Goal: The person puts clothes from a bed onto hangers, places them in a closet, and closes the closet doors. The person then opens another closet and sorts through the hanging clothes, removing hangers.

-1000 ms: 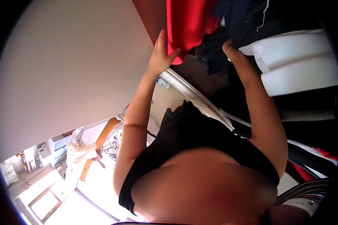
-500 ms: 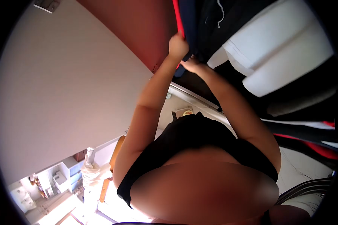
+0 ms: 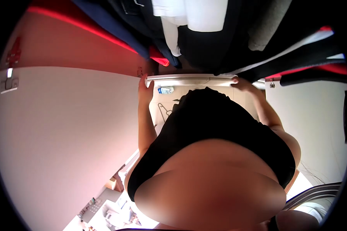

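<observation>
both hands are now apart and lower down, no longer together at the red garment (image 3: 159,57) and navy garment (image 3: 112,32), and the view has swung so the hanging clothes spread across the top. far left, a pale flat door panel (image 3: 61,119) with a metal hinge (image 3: 9,84) meets a dull red inner wall (image 3: 85,48). beside it the navy garment hangs at a slant, with the red garment's lower end near it. the left hand (image 3: 145,92) is open and empty, fingers up and thumb spread, near the left end of a pale ledge (image 3: 189,81). on the tiled floor (image 3: 216,87) lie a blue-and-white packet (image 3: 165,90) and a dark clothes hanger (image 3: 163,110). above hang a white cloth garment (image 3: 206,15) and, further right, a grey cloth garment (image 3: 268,29). the right hand (image 3: 243,84), fingers partly curled, is at the ledge's right side; whether it grips anything, i cannot tell. a second pale door panel (image 3: 312,111) stands far right.
</observation>
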Demonstrator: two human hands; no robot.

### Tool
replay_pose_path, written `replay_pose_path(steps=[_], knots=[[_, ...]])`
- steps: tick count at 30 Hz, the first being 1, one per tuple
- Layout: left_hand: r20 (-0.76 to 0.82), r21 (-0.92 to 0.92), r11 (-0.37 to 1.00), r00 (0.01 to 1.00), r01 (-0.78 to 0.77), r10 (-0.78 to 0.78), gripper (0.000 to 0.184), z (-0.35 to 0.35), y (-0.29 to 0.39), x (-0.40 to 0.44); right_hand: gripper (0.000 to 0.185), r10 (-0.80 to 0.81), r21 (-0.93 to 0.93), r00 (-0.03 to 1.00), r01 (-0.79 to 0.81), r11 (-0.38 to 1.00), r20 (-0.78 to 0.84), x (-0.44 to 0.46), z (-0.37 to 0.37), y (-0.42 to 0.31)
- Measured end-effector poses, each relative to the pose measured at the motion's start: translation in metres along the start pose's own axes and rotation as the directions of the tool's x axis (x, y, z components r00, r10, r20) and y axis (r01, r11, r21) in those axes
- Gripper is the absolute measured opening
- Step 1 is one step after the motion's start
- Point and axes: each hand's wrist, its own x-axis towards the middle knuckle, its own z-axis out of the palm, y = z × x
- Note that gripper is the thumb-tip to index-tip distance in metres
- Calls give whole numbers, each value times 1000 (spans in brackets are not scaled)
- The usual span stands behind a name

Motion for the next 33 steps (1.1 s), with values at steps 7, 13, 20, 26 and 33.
replay_pose_path(steps=[7, 13, 20, 26, 33], knots=[[-200, -329, 845, 905, -422, 374, 41, -5, 156, -9, 24, -314, -181, 298, 399, 899, -901, -219, -136, -183], [-259, 265, 178, 108, -948, 960, 38, 14, 327, 19, 76, -393, -476, -494, 48, 878, -775, -228, -212, -243], [212, 574, 143, 315, -806, 925, 53, 147, 374, 102, 96, -438, -487, -500, -38, 873, -747, -174, -248, -254], [436, 487, 196, 432, -851, 789, 69, 170, 252, 84, 92, -475, -466, -101, -100, 879, -874, -106, -152, -177], [533, 123, 584, 549, -803, 643, 62, 131, 85, -9, 51, -451, -437, -51, -172, 883, -891, -59, -119, -111]])
